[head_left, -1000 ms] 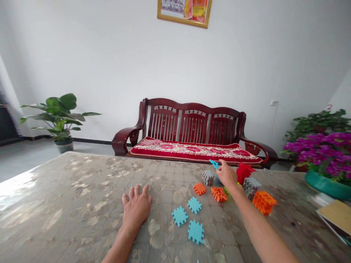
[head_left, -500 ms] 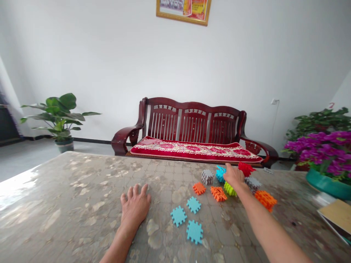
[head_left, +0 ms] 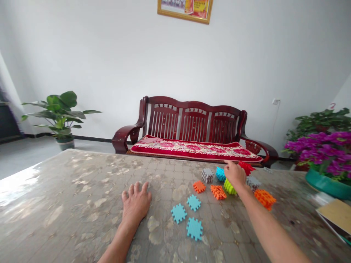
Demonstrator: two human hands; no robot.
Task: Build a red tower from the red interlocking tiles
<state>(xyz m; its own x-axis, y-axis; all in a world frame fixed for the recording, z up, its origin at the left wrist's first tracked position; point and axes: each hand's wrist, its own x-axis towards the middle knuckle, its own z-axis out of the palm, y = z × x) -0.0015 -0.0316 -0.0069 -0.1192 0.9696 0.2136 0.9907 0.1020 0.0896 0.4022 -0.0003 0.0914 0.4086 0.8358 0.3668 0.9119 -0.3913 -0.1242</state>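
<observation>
My left hand point(head_left: 137, 201) lies palm down on the table with its fingers spread, holding nothing. To its right are three loose light-blue notched foam-like tiles, a front one point(head_left: 194, 229), a left one point(head_left: 178, 213) and a back one point(head_left: 193, 202). My right hand point(head_left: 236, 175) is over the far right of the table, index finger and thumb close together, other fingers curled. Anything in its grasp is hidden. Beside it stand a blue tile stack point(head_left: 220, 174), a yellow-green stack point(head_left: 229, 187) and a red stack point(head_left: 246, 168).
Grey stacks point(head_left: 207, 175) point(head_left: 253, 183) and orange tiles point(head_left: 199, 186) point(head_left: 218, 192) point(head_left: 264, 199) sit around the right hand. A purple-flowered pot point(head_left: 327, 184) and a cardboard-coloured book point(head_left: 336, 215) are at the right edge. Beyond the patterned table point(head_left: 90, 204) stands a wooden bench point(head_left: 192, 120).
My right hand has drawn slightly away from the blue stack, whose raised, tilted top piece no longer shows. My left hand stays in place. The view has shifted slightly.
</observation>
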